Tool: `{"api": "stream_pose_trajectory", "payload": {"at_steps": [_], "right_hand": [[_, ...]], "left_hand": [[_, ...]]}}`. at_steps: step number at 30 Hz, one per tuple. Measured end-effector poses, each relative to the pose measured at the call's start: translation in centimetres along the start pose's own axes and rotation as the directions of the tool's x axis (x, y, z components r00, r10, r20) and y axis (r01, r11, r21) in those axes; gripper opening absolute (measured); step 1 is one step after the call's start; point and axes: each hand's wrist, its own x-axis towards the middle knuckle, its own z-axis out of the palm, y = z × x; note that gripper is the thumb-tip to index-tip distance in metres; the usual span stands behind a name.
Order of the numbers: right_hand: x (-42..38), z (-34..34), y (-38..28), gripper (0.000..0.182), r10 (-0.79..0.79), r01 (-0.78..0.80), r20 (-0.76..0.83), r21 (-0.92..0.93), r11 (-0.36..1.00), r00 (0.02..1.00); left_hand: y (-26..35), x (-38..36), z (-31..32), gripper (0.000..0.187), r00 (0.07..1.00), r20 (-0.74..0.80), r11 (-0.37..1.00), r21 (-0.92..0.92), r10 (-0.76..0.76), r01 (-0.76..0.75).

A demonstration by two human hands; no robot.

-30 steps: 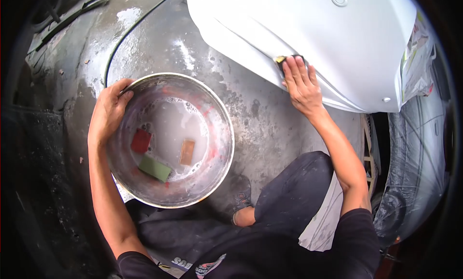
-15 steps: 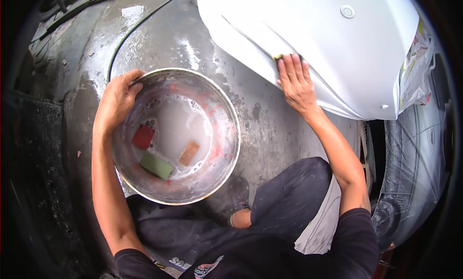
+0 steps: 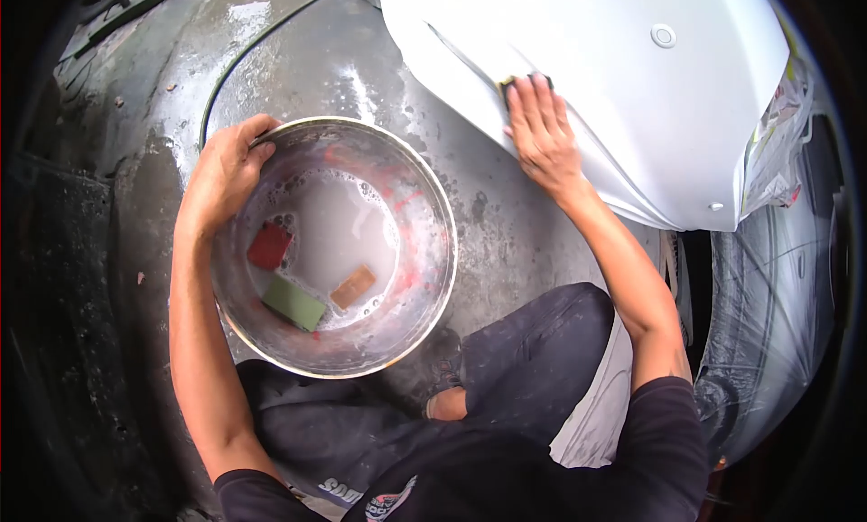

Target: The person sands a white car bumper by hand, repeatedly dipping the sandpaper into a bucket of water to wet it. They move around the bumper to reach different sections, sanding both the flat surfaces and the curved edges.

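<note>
While the left hand (image 3: 228, 168) grips a bucket (image 3: 423, 228), the flat right hand (image 3: 545, 144) covers a pad (image 3: 507, 89).

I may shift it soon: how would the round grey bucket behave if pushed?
The bucket would probably feel weighty, since cloudy liquid pools inside; that loose liquid may slosh. It is likely stiff: its rim looks evenly round where the left hand grips it.
</note>
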Motion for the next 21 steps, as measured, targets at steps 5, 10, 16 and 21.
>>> {"api": "stream_pose_trajectory", "payload": {"at_steps": [5, 10, 16, 21], "right_hand": [[9.9, 0.3, -2.8, 0.063, -0.055, 0.055, 0.012, 0.006, 0.998, 0.998], [-4.5, -1.0, 1.7, 0.064, -0.016, 0.017, 0.015, -0.063, 0.998, 1.0], [10.1, 0.8, -2.9, 0.06, -0.056, 0.061, 0.049, -0.115, 0.991, 0.997], [-1.0, 0.0, 1.6, 0.059, -0.108, 0.108, 0.001, -0.013, 0.994, 0.994]], "left_hand": [[0.1, -0.5, -0.3, 0.025, 1.0, 0.022, 0.992, -0.127, -0.017, 0.02], [0.1, -0.4, -0.3, 0.024, 1.0, 0.016, 1.0, -0.019, -0.014, 0.015], [-0.4, -0.2, -0.2, 0.025, 0.999, 0.034, 0.985, -0.173, -0.001, 0.007], [-0.4, -0.8, -0.3, 0.026, 1.0, -0.03, 0.99, -0.143, 0.007, -0.011]]}}
